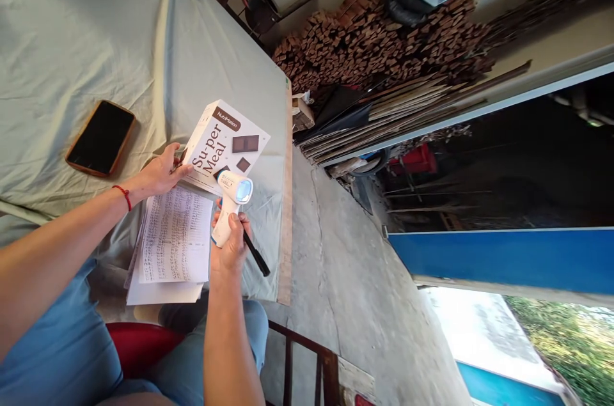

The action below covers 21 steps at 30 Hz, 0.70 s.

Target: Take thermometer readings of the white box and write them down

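A white carton box [225, 144] printed "NutriMotion Su-per Meal" is on the cloth-covered table. My left hand [160, 171], with a red cord at the wrist, grips the box's near left corner between thumb and fingers. In my right hand [233, 240] is a white infrared thermometer [226, 220], its small screen lit blue-white. The thermometer's head overlaps the near side of the box. A black pen [257, 254] sticks out beside my right hand; whether the fingers hold it too, I cannot tell. Printed sheets [175, 240] are stacked by the table's near edge, between my forearms.
A phone in a brown case [102, 137] lies on the pale tablecloth [71, 41], left of the box. The table's wooden edge [284, 233] borders a concrete floor [355, 278]. Stacked firewood [384, 41] lines the wall beyond. A dark wooden chair [307, 348] stands close by.
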Each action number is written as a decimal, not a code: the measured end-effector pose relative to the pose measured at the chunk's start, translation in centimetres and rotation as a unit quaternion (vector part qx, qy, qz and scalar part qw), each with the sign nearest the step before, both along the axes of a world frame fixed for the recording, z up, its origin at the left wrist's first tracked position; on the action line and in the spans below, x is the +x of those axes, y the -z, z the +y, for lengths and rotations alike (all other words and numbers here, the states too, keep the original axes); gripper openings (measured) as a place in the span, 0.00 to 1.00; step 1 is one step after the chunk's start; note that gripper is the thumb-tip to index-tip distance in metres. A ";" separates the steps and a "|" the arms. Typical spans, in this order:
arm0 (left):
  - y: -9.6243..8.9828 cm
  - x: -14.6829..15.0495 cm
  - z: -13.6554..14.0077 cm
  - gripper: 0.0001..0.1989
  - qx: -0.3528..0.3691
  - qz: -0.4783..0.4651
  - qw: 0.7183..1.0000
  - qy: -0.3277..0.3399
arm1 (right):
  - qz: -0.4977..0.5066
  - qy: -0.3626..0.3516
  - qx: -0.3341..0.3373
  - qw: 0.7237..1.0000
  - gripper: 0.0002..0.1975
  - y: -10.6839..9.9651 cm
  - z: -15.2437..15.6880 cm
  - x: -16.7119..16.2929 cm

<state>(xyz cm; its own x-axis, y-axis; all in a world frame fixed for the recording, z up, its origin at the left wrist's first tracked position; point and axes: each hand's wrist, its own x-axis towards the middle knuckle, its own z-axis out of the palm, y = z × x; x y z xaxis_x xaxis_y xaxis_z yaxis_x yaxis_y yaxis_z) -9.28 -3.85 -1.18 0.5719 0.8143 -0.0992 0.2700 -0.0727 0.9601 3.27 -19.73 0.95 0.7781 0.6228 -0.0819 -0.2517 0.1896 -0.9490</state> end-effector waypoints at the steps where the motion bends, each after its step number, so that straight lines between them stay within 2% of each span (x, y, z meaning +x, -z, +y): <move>1: 0.0 0.0 0.0 0.33 -0.001 -0.002 1.000 -0.002 | -0.002 -0.005 -0.001 1.000 0.21 -0.1 0.0 -0.1; 16: -0.4 0.4 -0.3 0.28 -0.053 -0.053 0.997 0.000 | -0.039 -0.004 -0.027 0.999 0.21 0.3 -0.1 -0.7; 21: -1.2 0.3 -0.5 0.27 -0.093 -0.085 0.992 0.005 | -0.067 0.013 -0.040 0.997 0.23 0.6 -0.4 -0.6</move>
